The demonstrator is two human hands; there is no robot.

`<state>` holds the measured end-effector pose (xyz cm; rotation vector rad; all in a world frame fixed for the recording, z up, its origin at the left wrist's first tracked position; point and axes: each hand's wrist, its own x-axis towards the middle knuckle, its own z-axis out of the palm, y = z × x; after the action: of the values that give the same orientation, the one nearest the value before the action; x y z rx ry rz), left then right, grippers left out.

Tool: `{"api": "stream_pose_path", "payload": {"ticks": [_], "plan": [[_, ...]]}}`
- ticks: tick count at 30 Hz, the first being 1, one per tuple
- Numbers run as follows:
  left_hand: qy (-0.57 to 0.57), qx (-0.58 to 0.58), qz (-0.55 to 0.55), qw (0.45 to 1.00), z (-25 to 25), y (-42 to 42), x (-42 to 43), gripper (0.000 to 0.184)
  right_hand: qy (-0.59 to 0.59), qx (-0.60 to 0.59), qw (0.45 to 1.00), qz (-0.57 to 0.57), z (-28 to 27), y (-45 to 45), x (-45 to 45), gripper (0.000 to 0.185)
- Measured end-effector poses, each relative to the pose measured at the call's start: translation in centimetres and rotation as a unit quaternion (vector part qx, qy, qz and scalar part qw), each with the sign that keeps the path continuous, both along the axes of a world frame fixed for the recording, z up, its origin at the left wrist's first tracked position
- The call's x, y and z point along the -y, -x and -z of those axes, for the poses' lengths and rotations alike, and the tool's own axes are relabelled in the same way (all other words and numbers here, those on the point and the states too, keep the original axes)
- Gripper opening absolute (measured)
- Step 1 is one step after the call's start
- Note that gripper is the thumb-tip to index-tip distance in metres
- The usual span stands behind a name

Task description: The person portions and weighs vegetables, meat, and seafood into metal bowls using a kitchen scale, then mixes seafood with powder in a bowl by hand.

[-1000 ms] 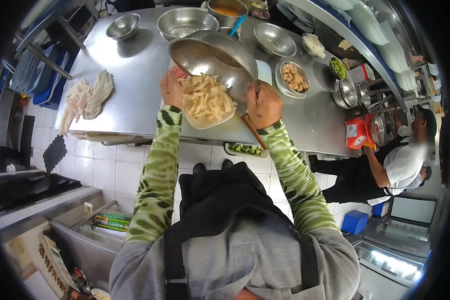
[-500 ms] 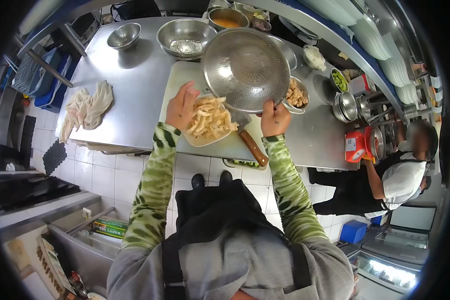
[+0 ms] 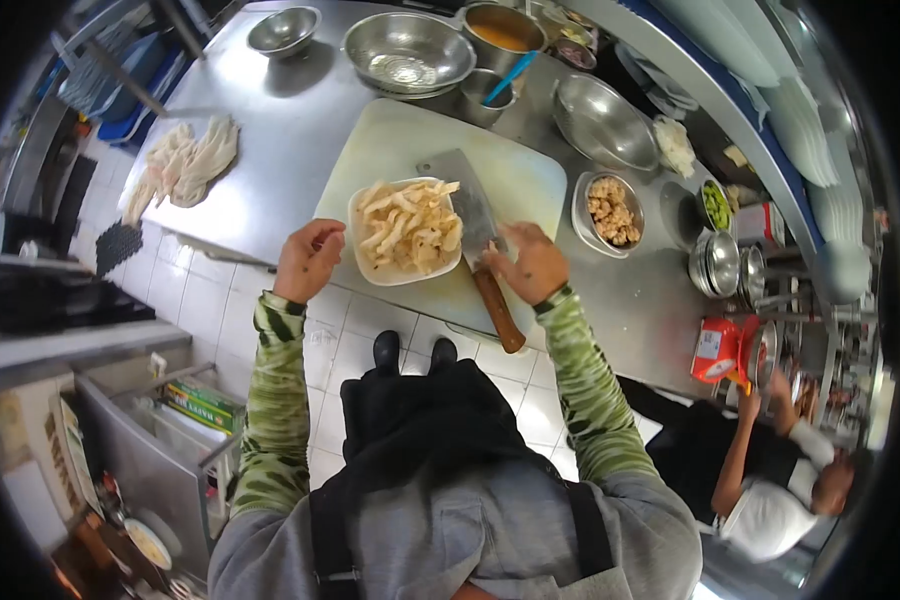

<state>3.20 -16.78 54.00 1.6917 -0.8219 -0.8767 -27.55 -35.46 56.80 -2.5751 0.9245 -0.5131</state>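
Observation:
A white square dish (image 3: 372, 268) heaped with pale, fried-looking strips (image 3: 410, 228) sits on the cutting board (image 3: 395, 130). To its left, my left hand (image 3: 308, 262) hovers just off the rim, empty, its fingers loosely bent and not closed. A cleaver with a wooden handle (image 3: 497, 312) lies on the board to the right of the dish, its blade (image 3: 465, 185) partly behind the strips. My right hand (image 3: 532, 264) is over the board beside the cleaver, thumb and fingers apart. Its fingertips are slightly blurred; whether they touch the cleaver is unclear.
Behind the board stand a perforated metal bowl (image 3: 408, 50), a pot of orange liquid (image 3: 500, 32) and a cup with a blue-handled utensil (image 3: 480, 105). A large metal bowl (image 3: 605, 120) and browned pieces (image 3: 615, 212) are right. A cloth (image 3: 185, 165) lies left. A co-worker (image 3: 770, 500) handles a red scale (image 3: 718, 350).
The large metal bowl has left my right hand and rests at the back right. My right hand has come down beside the cleaver. My left hand has drawn back from the dish.

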Motion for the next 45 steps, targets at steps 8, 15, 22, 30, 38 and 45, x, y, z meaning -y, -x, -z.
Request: {"api": "stream_pose_path", "payload": {"ticks": [8,15,22,30,38,45], "plan": [[0.005,-0.036,-0.126,0.991,0.8,5.5,-5.8,0.024,-0.023,0.145,0.98,-0.135,-2.7,-3.6,-4.7,0.029],[0.034,0.028,-0.105,0.994,1.7,9.8,-3.4,0.018,-0.324,0.327,0.887,0.046,0.4,-4.1,-11.1,0.034],[0.001,0.158,-0.111,0.981,2.9,9.2,-9.4,0.024,-0.651,0.338,0.639,0.233,10.0,-9.4,-7.9,0.027],[0.106,0.02,-0.141,0.984,5.6,6.0,-37.7,0.033,-0.574,0.278,0.763,0.105,8.7,-10.2,-7.4,0.041],[-0.058,-0.006,-0.424,0.904,-1.1,-0.7,-68.6,0.036,-0.574,0.156,0.804,-0.029,0.9,-19.5,-29.5,0.032],[0.01,0.215,-0.443,0.871,-11.1,-0.7,-78.4,0.043,-0.693,0.058,0.686,-0.215,1.1,-28.8,-55.5,0.044]]}}
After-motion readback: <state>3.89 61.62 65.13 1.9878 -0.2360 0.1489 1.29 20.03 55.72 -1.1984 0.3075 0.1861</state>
